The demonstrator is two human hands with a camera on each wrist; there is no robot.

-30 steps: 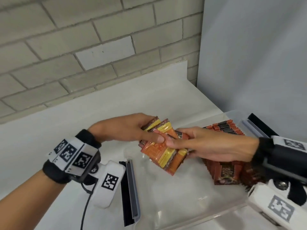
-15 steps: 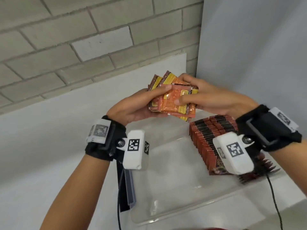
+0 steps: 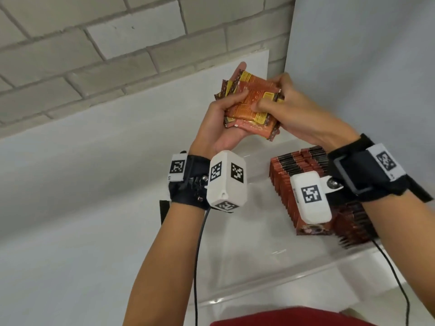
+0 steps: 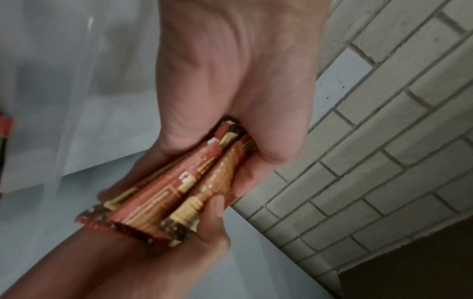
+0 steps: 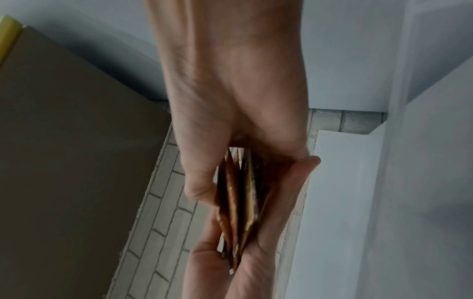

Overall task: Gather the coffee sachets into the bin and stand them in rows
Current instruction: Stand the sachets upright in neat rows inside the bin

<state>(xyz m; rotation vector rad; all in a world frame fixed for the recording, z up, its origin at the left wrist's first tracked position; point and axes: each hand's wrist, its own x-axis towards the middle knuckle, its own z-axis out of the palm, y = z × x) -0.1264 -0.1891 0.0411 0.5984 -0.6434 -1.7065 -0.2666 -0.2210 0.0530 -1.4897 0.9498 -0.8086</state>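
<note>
Cupping the bundle from below, the left hand [image 3: 220,123] holds a loose stack of orange-and-yellow coffee sachets [image 3: 250,107] with its thumb curled over the front face and its fingers behind, one fingertip showing above the top edge. The stack sits in the air above the far end of the clear plastic bin [image 3: 270,274], touching neither bin nor table [image 3: 82,172]. In the left wrist view the sachets [image 4: 163,194] fan apart at their near ends, so they are thin, light foil packets that slide over one another easily. To the right, the right hand [image 3: 289,114] grips the same stack from its other side, thumb pressed on the front and fingers wrapped behind. A grip across the flat faces, squeezing both edges square, looks safest; pinching one corner would probably let the inner packets slip out. Further right, in the bin, rows of dark red sachets [image 3: 299,175] already stand on edge, packed close, and they likely lean if nudged.
</note>
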